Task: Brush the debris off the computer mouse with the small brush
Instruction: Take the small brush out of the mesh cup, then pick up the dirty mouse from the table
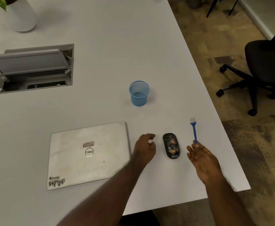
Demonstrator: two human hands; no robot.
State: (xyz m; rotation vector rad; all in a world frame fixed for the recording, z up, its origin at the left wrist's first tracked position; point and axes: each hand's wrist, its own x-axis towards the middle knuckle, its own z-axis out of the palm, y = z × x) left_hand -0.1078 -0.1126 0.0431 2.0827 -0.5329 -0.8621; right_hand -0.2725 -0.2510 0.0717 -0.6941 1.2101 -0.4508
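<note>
The computer mouse (171, 145) lay at lower right of the frame, tan debris (172, 141) unswept, between the loosely curled, empty left hand (145, 148) and the right hand (202, 158) pinching the small brush (194, 130), so brushing seemingly remained.

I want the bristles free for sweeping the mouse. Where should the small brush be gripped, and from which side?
Probably the lower end of the blue handle, from the near side. The small brush lies with bristles pointing away, handle end at the right hand, beside the mouse.
</note>
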